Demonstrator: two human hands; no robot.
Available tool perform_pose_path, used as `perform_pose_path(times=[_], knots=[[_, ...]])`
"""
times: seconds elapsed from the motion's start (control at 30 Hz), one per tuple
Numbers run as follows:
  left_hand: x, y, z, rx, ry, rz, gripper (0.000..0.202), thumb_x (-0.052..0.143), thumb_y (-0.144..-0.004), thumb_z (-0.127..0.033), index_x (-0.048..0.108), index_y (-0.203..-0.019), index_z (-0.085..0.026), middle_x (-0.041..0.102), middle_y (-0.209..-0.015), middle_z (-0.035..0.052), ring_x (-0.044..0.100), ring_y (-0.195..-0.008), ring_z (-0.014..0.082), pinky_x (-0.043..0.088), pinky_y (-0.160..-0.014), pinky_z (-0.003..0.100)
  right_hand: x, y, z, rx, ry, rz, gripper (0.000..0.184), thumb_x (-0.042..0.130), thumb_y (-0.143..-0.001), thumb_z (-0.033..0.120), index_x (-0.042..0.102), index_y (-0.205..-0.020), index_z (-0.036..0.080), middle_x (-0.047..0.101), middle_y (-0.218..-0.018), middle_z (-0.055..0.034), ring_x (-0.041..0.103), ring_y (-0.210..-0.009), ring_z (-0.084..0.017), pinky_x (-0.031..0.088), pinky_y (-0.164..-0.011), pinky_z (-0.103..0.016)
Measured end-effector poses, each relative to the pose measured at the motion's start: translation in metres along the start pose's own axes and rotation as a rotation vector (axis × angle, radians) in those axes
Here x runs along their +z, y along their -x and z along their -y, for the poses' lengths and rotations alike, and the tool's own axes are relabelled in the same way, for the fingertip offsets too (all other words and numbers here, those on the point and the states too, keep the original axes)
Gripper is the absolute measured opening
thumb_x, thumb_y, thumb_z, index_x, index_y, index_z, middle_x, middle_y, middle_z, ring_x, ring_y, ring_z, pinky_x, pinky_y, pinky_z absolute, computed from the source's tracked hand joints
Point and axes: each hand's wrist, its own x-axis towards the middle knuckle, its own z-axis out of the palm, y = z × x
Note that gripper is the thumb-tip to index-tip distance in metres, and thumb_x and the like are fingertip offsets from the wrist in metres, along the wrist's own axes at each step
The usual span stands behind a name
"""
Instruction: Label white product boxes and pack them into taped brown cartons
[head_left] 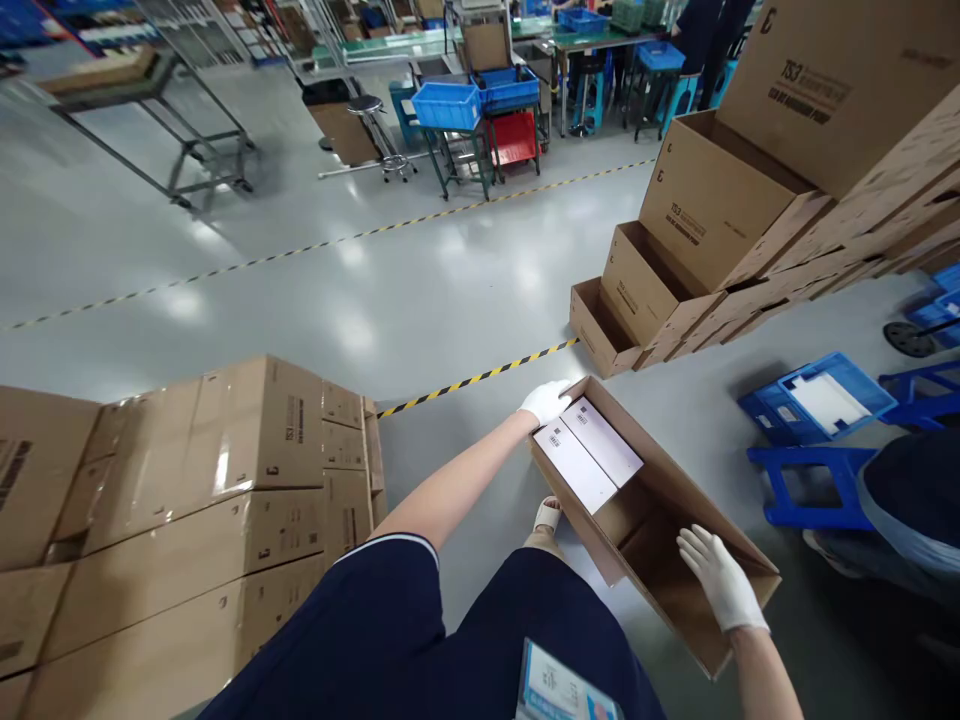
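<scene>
An open brown cardboard box point(739, 545) is tilted in front of me, above the grey floor. Two white flat packages point(589, 452) lie side by side at its far end. My left hand point(546, 400), in a white glove, grips the far corner of the box with curled fingers. My right hand point(720, 575), also gloved, rests inside the near end with its fingers spread against the box's inner wall. The rest of the box interior is bare cardboard.
Stacked sealed cartons point(187, 500) stand at my left. Open empty cartons point(697, 230) are nested in a leaning row at the right. Blue plastic pallets point(817, 400) and another person's leg point(907, 490) are at the far right. Yellow-black tape point(480, 378) crosses the floor.
</scene>
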Motion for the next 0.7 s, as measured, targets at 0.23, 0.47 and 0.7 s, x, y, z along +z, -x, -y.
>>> perform_pose_path(times=[0.23, 0.47, 0.7], knots=[[0.073, 0.068, -0.133, 0.248, 0.057, -0.123, 0.056, 0.049, -0.100, -0.032, 0.054, -0.152, -0.012, 0.054, -0.158, 0.0111, 0.049, -0.146, 0.0255, 0.033, -0.126, 0.035, -0.168, 0.104, -0.053, -0.180, -0.127, -0.113, 0.058, 0.065, -0.083, 0.066, 0.070, -0.125, 0.026, 0.062, -0.147, -0.0164, 0.055, -0.141, -0.036, 0.030, -0.129, -0.056], [0.290, 0.221, -0.263, 0.486, 0.250, 0.079, 0.045, 0.053, -0.099, -0.032, 0.067, -0.139, -0.014, 0.070, -0.139, 0.0121, 0.067, -0.126, 0.0233, 0.048, -0.116, 0.037, -0.315, 0.213, -0.194, -0.162, -0.308, -0.264, 0.059, 0.080, -0.069, 0.056, 0.072, -0.118, 0.024, 0.073, -0.129, -0.0149, 0.065, -0.129, -0.036, 0.036, -0.125, -0.053], [0.531, 0.443, -0.318, 1.151, -0.105, 0.962, 0.041, 0.058, -0.094, -0.046, 0.077, -0.124, -0.026, 0.077, -0.124, 0.0093, 0.072, -0.116, 0.0282, 0.054, -0.102, 0.040, -0.357, 0.289, -0.256, -0.087, -0.341, -0.495, 0.033, 0.072, -0.087, 0.049, 0.080, -0.101, 0.020, 0.079, -0.105, -0.0125, 0.075, -0.104, -0.028, 0.062, -0.098, -0.047]])
